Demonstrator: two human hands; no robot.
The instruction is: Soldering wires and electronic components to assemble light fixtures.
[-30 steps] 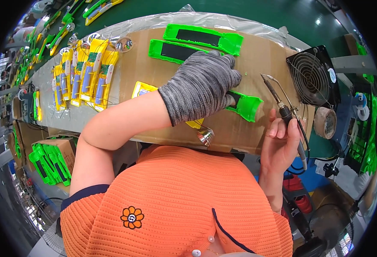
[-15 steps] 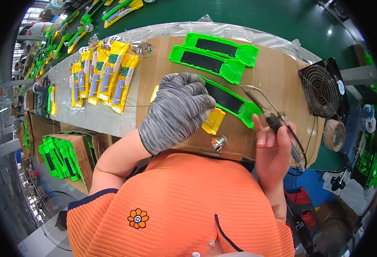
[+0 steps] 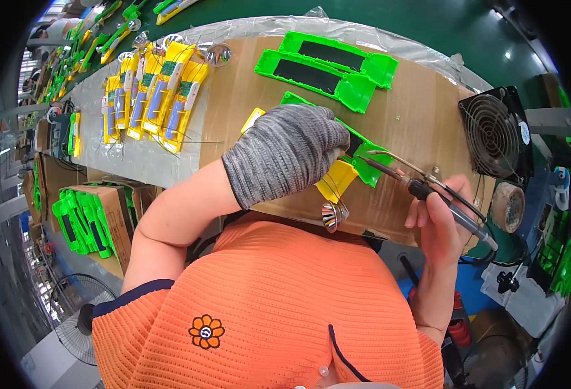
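Note:
My left hand, in a grey knitted glove, is closed over a green plastic housing with a black panel; its fingertips and whatever they pinch are hidden. Beneath that hand a yellow casing shows in part, with thin wires running to a silver reflector cup. My bare right hand grips a soldering iron with a curved metal tube along it. The iron's tip points left, close to the green housing and the left fingers; whether it touches anything I cannot tell.
Two green housings lie at the back of the cardboard sheet. Several yellow casings with blue cells stand to the left. A square black fan and a tape roll sit at right. A carton holds green housings.
My left hand has moved right, covering more of the green housing. The soldering iron now lies flatter, its tip nearer the left fingers, and my right hand has shifted right.

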